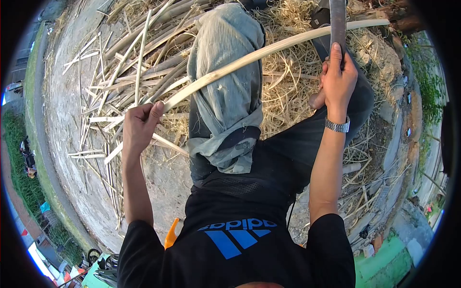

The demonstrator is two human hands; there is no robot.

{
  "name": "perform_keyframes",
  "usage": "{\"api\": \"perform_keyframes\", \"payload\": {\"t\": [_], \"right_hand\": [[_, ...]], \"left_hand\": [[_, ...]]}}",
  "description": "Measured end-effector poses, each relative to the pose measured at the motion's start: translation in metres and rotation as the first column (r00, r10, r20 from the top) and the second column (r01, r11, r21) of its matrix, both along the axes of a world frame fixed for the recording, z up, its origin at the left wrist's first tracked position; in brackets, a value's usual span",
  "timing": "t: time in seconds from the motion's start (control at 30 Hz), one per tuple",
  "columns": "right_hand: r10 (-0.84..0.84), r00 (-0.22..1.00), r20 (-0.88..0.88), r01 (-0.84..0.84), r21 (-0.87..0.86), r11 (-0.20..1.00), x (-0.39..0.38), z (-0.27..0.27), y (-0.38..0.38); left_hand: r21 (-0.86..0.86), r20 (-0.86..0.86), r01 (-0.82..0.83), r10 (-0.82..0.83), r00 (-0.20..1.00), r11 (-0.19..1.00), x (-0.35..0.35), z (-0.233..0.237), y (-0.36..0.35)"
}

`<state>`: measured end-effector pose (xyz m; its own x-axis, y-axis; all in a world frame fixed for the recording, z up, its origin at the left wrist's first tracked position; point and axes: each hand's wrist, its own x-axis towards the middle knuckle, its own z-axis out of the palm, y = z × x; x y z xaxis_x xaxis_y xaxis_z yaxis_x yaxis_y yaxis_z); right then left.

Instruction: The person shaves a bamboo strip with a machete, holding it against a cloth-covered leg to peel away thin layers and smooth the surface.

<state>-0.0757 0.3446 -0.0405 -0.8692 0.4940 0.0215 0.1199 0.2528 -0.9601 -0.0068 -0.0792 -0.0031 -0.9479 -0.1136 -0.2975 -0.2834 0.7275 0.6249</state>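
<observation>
My left hand (141,126) is closed on the lower end of a long pale bamboo strip (230,67). The strip slants up to the right, across a grey-green cloth (223,43) draped over my left knee. A large knife is in my right hand (340,79), its thumb laid along the dark blade (338,24). That blade points away from me and overlaps the strip near its far end. Below the fingers the rounded butt of a brown handle (317,101) shows.
Split bamboo pieces (137,72) lie heaped on the ground to the left. Curled shavings (288,62) cover the ground between my legs. Broken masonry (384,62) and scattered strips are at the right. Something orange (171,234) is by my left hip.
</observation>
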Motion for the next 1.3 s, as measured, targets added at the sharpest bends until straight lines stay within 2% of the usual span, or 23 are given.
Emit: {"api": "perform_keyframes", "payload": {"t": [0.1, 0.13, 0.17, 0.2, 0.27, 0.33, 0.4, 0.5, 0.53, 0.6, 0.67, 0.7, 0.73, 0.8, 0.83, 0.87, 0.93, 0.97, 1.07, 1.1, 1.17, 1.27, 1.3], "right_hand": [[0.01, 0.999, 0.034, -0.009, -0.013, 1.0, -0.001, -0.01, -0.015], [0.094, 0.993, 0.065, -0.092, -0.038, 0.995, 0.006, -0.013, -0.027], [0.166, 0.985, 0.05, -0.173, 0.219, 0.96, 0.014, -0.024, -0.043], [0.239, 0.97, -0.037, -0.213, 0.344, 0.914, 0.025, -0.024, -0.066], [0.33, 0.941, -0.08, -0.31, 0.196, 0.93, 0.047, -0.018, -0.092], [0.357, 0.933, -0.034, -0.34, 0.234, 0.911, 0.049, -0.012, -0.085], [0.29, 0.953, -0.083, -0.25, 0.321, 0.914, 0.034, -0.022, -0.066], [0.028, 0.999, 0.032, -0.032, 0.142, 0.989, 0.001, -0.02, -0.017], [-0.022, 1.0, 0.018, 0.02, 0.111, 0.994, -0.009, -0.026, 0.002], [-0.053, 0.997, 0.063, 0.061, -0.118, 0.991, -0.016, -0.019, 0.008], [0.012, 0.993, 0.117, -0.001, -0.093, 0.996, -0.004, -0.023, -0.011], [0.098, 0.993, 0.066, -0.108, 0.167, 0.98, 0.005, -0.031, -0.029], [0.154, 0.984, 0.094, -0.17, 0.19, 0.967, 0.02, -0.026, -0.06], [0.352, 0.933, -0.072, -0.334, 0.185, 0.924, 0.049, -0.014, -0.109], [0.485, 0.874, -0.033, -0.478, 0.12, 0.87, 0.065, -0.007, -0.127], [0.587, 0.806, 0.074, -0.585, 0.247, 0.772, 0.074, -0.01, -0.136], [0.569, 0.822, 0.026, -0.553, 0.279, 0.785, 0.068, -0.006, -0.127], [0.471, 0.882, -0.011, -0.453, 0.253, 0.855, 0.063, -0.005, -0.114], [0.149, 0.989, -0.015, -0.137, 0.309, 0.941, 0.034, 0.0, -0.035], [-0.003, 1.0, 0.009, 0.0, 0.279, 0.96, 0.022, 0.001, -0.006], [-0.164, 0.985, 0.047, 0.159, 0.105, 0.982, 0.002, -0.003, 0.047], [-0.213, 0.977, 0.018, 0.213, -0.033, 0.976, -0.009, -0.002, 0.062], [-0.151, 0.988, 0.031, 0.151, -0.016, 0.988, -0.007, -0.003, 0.052]], "left_hand": [[-0.055, -0.017, 0.047, -0.048, 0.999, 0.997, -0.006, -0.012, -0.015], [-0.055, -0.016, 0.05, -0.051, 0.999, 0.997, -0.008, -0.014, -0.015], [-0.056, -0.035, 0.068, -0.07, 0.997, 0.996, -0.01, -0.015, -0.016], [-0.058, -0.052, 0.089, -0.092, 0.994, 0.994, -0.011, -0.017, -0.017], [-0.071, -0.08, 0.097, -0.103, 0.991, 0.993, -0.014, 0.0, -0.019], [-0.05, -0.051, 0.108, -0.111, 0.993, 0.993, -0.013, 0.0, -0.022], [-0.115, 0.011, 0.102, -0.101, 0.995, 0.988, -0.015, 0.0, -0.019], [-0.096, 0.002, 0.099, -0.099, 0.995, 0.99, -0.018, -0.003, -0.024], [-0.105, -0.005, 0.117, -0.118, 0.993, 0.988, -0.02, -0.005, -0.025], [-0.088, 0.0, 0.115, -0.115, 0.993, 0.989, -0.023, -0.011, -0.023], [-0.051, 0.001, 0.135, -0.135, 0.991, 0.99, -0.026, -0.013, -0.018], [-0.032, 0.001, 0.152, -0.152, 0.988, 0.988, -0.028, -0.015, -0.015], [-0.031, 0.008, 0.166, -0.166, 0.986, 0.986, -0.028, -0.014, -0.015], [-0.047, -0.046, 0.181, -0.183, 0.982, 0.982, -0.028, -0.012, -0.016], [-0.047, -0.037, 0.211, -0.213, 0.976, 0.976, -0.028, -0.016, -0.013], [-0.046, -0.037, 0.216, -0.218, 0.975, 0.975, -0.024, -0.02, -0.012], [0.031, 0.024, 0.203, -0.204, 0.979, 0.979, -0.028, -0.027, -0.013], [-0.062, 0.013, 0.192, -0.191, 0.981, 0.98, -0.029, -0.029, -0.023], [-0.004, -0.053, 0.162, -0.162, 0.985, 0.987, -0.026, -0.019, -0.036], [0.014, -0.049, 0.176, -0.175, 0.983, 0.984, -0.025, -0.019, -0.042], [0.001, -0.02, 0.186, -0.186, 0.982, 0.982, -0.025, -0.018, -0.052], [-0.003, -0.007, 0.203, -0.203, 0.979, 0.979, -0.03, -0.024, -0.05], [0.002, -0.004, 0.209, -0.209, 0.978, 0.978, -0.028, -0.028, -0.049]]}}
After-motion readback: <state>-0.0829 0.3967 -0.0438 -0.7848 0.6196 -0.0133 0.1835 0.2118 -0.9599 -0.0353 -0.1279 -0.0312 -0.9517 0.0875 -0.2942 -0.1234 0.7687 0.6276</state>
